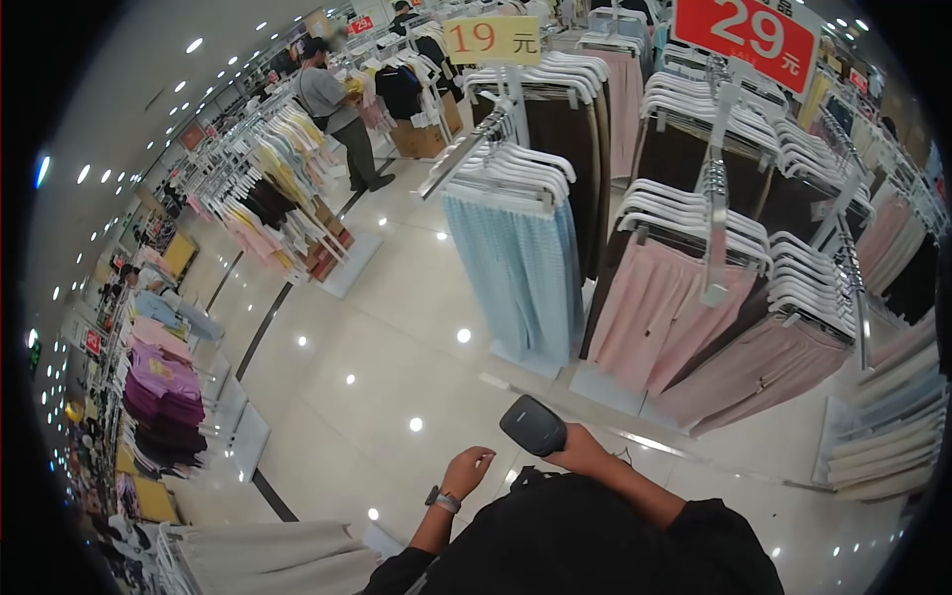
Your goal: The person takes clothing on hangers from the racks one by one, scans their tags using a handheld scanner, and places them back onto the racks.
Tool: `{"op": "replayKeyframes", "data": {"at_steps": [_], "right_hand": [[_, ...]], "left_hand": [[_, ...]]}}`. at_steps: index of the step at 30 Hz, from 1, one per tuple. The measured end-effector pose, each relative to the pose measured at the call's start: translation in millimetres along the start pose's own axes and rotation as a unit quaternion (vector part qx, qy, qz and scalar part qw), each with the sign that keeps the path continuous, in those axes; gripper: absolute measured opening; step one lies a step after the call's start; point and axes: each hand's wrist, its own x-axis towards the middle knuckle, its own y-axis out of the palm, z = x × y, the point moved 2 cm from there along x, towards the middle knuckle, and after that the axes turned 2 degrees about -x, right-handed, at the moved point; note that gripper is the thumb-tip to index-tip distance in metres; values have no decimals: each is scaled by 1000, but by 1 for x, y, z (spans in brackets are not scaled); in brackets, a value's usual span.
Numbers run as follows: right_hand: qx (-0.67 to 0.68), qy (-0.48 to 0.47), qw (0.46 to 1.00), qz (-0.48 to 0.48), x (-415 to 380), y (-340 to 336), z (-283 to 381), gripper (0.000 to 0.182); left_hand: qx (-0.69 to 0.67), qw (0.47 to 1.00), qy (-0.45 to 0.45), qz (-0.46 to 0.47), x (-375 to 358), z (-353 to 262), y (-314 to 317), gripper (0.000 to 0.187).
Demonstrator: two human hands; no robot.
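My right hand (575, 448) is wrapped round one end of a dark, rounded handheld device (533, 425), held low in front of my body. Just left of it, my left hand (468, 471) hangs with its fingers drawn together; whether something small is between them is too small to tell. A grey band or watch (443, 499) circles the left wrist. Beyond the hands, light blue trousers (514, 268) and pink trousers (664, 312) hang on white hangers from metal racks.
A yellow 19 sign (493, 41) and a red 29 sign (749, 38) top the racks. Clothes racks (268, 193) and a standing person (337, 109) are at the upper left. Folded purple clothes (164, 382) are at the left, beige trousers (268, 560) at the lower left.
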Motion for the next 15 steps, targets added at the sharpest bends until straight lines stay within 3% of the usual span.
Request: {"op": "replayKeyframes", "data": {"at_steps": [7, 9, 11, 15], "right_hand": [[23, 71, 997, 11, 62, 20, -13, 29], [57, 96, 993, -49, 87, 16, -33, 27], [95, 43, 987, -121, 123, 11, -61, 13], [235, -2, 946, -225, 197, -23, -24, 14]], "left_hand": [[-47, 988, -139, -56, -30, 53, -33, 18], [-56, 983, -162, -68, -31, 63, -33, 18], [-94, 976, -174, -91, -30, 76, -33, 18], [-89, 965, -232, -89, -14, 96, -51, 19]]}}
